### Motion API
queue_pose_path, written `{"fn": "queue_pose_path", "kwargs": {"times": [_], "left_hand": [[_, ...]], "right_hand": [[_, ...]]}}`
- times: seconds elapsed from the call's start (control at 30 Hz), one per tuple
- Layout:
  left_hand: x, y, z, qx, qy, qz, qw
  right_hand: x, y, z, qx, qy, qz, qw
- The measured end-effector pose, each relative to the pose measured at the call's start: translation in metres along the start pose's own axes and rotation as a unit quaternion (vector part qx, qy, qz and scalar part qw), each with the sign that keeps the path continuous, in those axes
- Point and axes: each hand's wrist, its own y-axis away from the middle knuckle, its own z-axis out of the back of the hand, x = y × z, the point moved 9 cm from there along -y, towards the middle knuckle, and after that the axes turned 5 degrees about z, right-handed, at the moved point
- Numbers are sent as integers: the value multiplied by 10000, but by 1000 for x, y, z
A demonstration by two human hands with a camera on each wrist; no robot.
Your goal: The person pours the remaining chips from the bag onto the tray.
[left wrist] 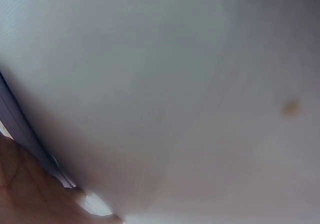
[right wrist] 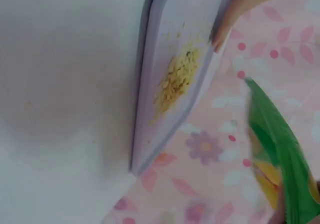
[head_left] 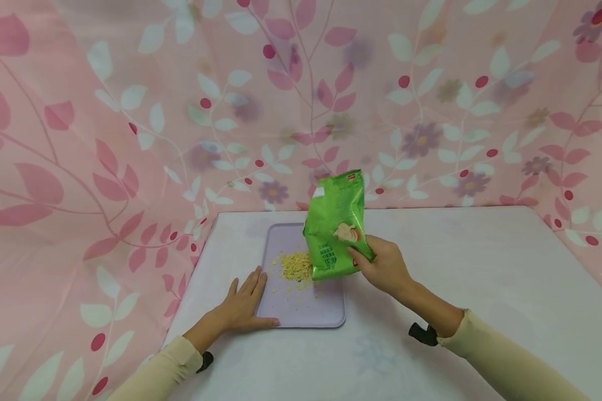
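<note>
A green snack bag (head_left: 333,217) is held up over the right part of a lavender tray (head_left: 301,314); my right hand (head_left: 383,264) pinches its lower right side, thumb in front. On the tray lies a heap of yellow crumbs (head_left: 295,266), partly hidden by the bag in the head view. My left hand (head_left: 243,306) rests at the tray's left edge with spread, straight fingers. In the right wrist view the crumbs (right wrist: 177,79) show whole, and the bag (right wrist: 287,159) appears edge-on. Only part of the left palm (left wrist: 30,189) shows in the left wrist view, beside the tray's edge.
The tray lies on a white-covered table (head_left: 456,278). Pink floral cloth (head_left: 421,111) hangs behind and along the left and right sides. A few stray crumbs are scattered around the heap on the tray. Dark straps (head_left: 423,334) sit at the wrists.
</note>
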Motion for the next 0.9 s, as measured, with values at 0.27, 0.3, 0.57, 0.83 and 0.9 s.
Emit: {"fn": "queue_pose_path", "kwargs": {"times": [0.27, 0.3, 0.57, 0.83, 0.9], "left_hand": [[2, -1, -4, 61, -13, 32, 10000], [1, -1, -4, 70, -4, 27, 10000], [2, -1, -3, 53, -1, 74, 10000], [3, -2, -6, 142, -68, 67, 9999], [3, -2, -5, 138, -69, 79, 9998]], "right_hand": [[-9, 14, -24, 963, 56, -297, 9949], [-10, 15, -25, 989, 94, -351, 9944], [-13, 16, -25, 918, 157, -421, 9948], [-9, 14, -11, 186, 101, -25, 9998], [-7, 13, -6, -63, -5, 109, 9999]]}}
